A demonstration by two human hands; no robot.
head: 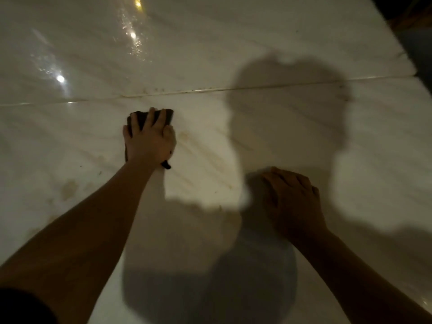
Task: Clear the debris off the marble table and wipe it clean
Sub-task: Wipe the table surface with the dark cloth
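Hands flat: left hand (149, 139) presses cloth (167, 114), right hand (292, 202) rests loose on counter (70, 136).
Seam (210, 89) just beyond cloth; edge (400, 44) far right.

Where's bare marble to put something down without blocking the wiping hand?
The marble table is bare beyond the seam, and right of the right hand toward its edge. Crowded: between the left hand pressing the dark cloth and the right hand. Brown stains sit beside the left forearm.

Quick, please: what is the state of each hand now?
Left hand: open, pressing the cloth on the table.
Right hand: open, resting on the table, nothing held.
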